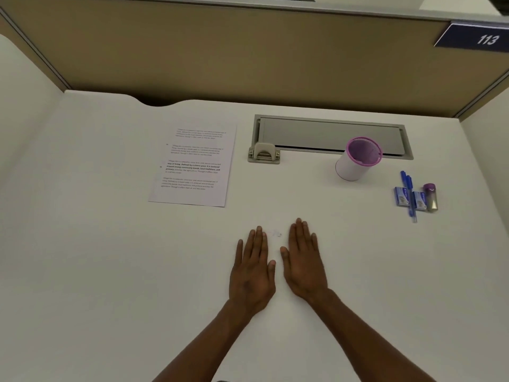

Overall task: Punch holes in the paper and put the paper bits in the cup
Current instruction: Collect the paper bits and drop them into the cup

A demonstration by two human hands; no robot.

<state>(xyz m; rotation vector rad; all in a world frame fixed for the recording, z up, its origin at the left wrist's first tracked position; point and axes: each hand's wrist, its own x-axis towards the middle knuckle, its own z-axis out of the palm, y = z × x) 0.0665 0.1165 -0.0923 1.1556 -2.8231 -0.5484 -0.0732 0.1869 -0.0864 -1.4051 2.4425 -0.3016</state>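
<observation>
Both hands lie flat on the tabletop (110, 244), fingers straight and released: left hand (252, 274), right hand (303, 266). Faint paper bits (276, 233) sit between their fingertips. The paper (194, 165) lies at 11 o'clock, the punch (264, 154) at 12, the cup (358, 158) at 1.

1 paper sheet (192, 165), 1 hole punch (264, 153), 1 cup (358, 158), 2 pens (409, 195), 2 staple boxes (401, 197), 2 hands (252, 274)

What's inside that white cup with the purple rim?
The cup shows only a purple mesh-patterned inner wall. No contents are visible, but its bottom is hidden by the near wall, so small paper bits cannot be ruled out.
</observation>
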